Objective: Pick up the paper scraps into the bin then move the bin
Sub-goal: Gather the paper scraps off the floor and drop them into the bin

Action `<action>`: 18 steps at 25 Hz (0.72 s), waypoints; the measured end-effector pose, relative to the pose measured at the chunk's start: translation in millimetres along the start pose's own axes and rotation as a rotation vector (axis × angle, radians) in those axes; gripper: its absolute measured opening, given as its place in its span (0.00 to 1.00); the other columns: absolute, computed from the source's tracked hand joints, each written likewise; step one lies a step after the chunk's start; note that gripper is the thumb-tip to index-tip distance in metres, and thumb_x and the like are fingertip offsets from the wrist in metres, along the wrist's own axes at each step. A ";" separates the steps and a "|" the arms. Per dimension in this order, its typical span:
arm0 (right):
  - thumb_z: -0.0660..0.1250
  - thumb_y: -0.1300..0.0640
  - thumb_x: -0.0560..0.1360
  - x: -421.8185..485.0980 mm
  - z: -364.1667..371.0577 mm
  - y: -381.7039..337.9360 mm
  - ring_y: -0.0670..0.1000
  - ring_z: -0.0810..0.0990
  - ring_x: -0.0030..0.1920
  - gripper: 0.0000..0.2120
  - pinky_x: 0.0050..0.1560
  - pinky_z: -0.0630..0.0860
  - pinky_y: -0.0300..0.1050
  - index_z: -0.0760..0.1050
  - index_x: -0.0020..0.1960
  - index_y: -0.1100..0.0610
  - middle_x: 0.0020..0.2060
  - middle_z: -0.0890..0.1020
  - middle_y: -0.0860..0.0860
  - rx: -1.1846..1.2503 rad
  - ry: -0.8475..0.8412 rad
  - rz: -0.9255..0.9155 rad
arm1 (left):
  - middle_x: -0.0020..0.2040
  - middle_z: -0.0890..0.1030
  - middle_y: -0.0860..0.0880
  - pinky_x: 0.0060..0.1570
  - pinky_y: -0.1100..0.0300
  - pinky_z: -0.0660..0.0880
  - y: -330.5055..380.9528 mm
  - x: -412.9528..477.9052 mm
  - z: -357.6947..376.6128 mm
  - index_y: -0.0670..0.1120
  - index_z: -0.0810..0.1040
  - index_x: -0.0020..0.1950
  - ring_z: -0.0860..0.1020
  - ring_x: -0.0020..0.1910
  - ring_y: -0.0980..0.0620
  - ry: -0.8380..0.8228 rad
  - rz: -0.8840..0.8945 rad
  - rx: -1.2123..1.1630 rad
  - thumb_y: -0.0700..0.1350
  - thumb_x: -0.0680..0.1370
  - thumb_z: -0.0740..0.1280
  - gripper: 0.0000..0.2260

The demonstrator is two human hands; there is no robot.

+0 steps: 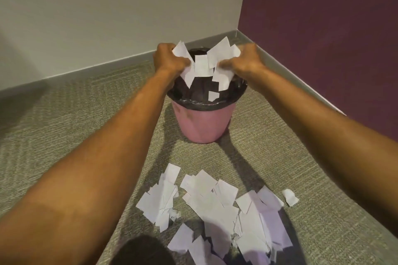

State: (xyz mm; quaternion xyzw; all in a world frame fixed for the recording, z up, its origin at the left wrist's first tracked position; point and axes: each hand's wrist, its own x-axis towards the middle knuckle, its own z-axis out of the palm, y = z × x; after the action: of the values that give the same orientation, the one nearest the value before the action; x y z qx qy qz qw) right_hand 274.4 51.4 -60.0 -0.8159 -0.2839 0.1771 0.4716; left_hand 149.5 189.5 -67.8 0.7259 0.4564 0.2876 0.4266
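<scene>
We see both arms stretched forward over a pink bin (203, 123), a tapered round bucket lined with a glossy black bag (189, 92) folded over its rim, standing upright on the carpet (64, 118) near the room's corner. The left hand (169, 58) is clenched around a bunch of white paper scraps (201, 65), and the right hand (247, 60) grips the same loose bunch from the other side, directly above the bin's mouth; a few flat rectangular pieces hang or fall between them, one small piece (213, 95) low inside the opening. Nearer to us, a scattered heap of scraps (215, 200) lies on the floor, overlapping sheets with straight torn edges (one crumpled piece (290, 197) sits apart to the right). The carpet is grey-green with a ribbed, herringbone weave. Behind the bin a grey skirting board (97, 69) meets an off-white wall (107, 6) and a matte purple wall (323, 28).
</scene>
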 end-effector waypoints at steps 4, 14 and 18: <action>0.78 0.62 0.66 18.8 18.8 10.7 0.56 0.85 0.39 0.18 0.24 0.76 0.41 0.78 0.53 0.65 0.45 0.84 0.59 -0.001 -0.009 0.092 | 0.48 0.81 0.44 0.43 0.54 0.80 -13.2 10.2 18.7 0.43 0.77 0.51 0.81 0.47 0.46 -0.076 0.000 0.002 0.42 0.67 0.78 0.17; 0.76 0.57 0.70 20.7 29.3 31.3 0.59 0.84 0.33 0.11 0.43 0.84 0.59 0.76 0.36 0.59 0.30 0.80 0.56 -0.064 -0.035 0.090 | 0.64 0.76 0.43 0.53 0.46 0.80 -44.4 5.8 17.5 0.41 0.67 0.72 0.80 0.56 0.41 -0.262 -0.014 0.077 0.44 0.65 0.80 0.39; 0.68 0.65 0.74 -10.5 28.7 20.4 0.54 0.82 0.29 0.03 0.30 0.81 0.47 0.79 0.42 0.63 0.34 0.83 0.58 0.021 -0.121 0.011 | 0.51 0.83 0.47 0.52 0.53 0.79 -36.5 -11.9 -4.4 0.44 0.81 0.56 0.81 0.50 0.50 -0.095 0.144 0.020 0.45 0.72 0.74 0.14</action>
State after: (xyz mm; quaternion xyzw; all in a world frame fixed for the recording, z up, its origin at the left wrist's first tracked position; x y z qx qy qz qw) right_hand 256.3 55.9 -91.7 -0.8003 -0.3053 0.2316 0.4612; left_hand 125.8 188.2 -98.3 0.7739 0.3853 0.2783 0.4186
